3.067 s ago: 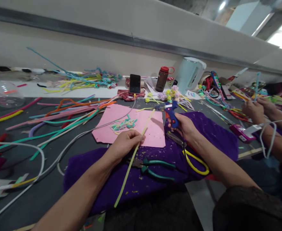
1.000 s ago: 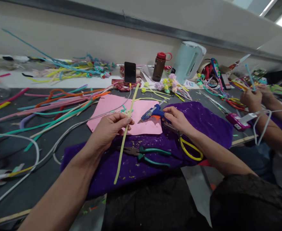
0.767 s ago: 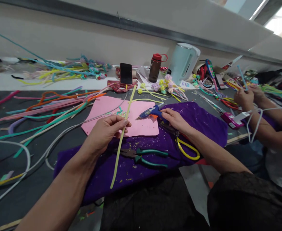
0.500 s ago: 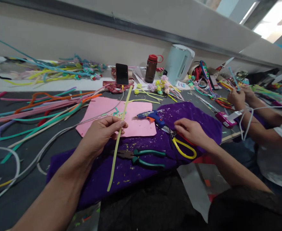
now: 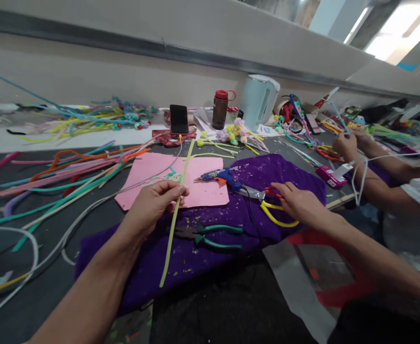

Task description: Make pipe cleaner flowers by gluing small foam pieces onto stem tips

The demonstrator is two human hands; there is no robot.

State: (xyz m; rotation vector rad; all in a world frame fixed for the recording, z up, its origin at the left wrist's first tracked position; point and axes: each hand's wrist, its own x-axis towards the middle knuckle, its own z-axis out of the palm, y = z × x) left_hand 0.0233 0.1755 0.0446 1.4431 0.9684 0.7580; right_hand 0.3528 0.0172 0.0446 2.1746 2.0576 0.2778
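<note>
My left hand pinches a pale yellow pipe cleaner near its middle, between thumb and fingers. The strip slants from the pink sheet down over the purple cloth. At the right, my right hand has its fingers closed on the red handle of a pair of scissors, whose other handle is yellow. The scissors still lie on the cloth, blades toward the left. A blue glue gun rests just beyond them, partly on the sheet. Green-handled pliers lie between my hands.
Loose pipe cleaners and a grey cable cover the left side. Behind stand a phone, a red-capped bottle, a light blue kettle and fuzzy flowers. A co-worker's hands are at the right.
My right hand has moved onto the scissors' red handle and closed on it. The scissors have shifted and turned slightly. My left hand keeps holding the pipe cleaner; the view has shifted a little.
</note>
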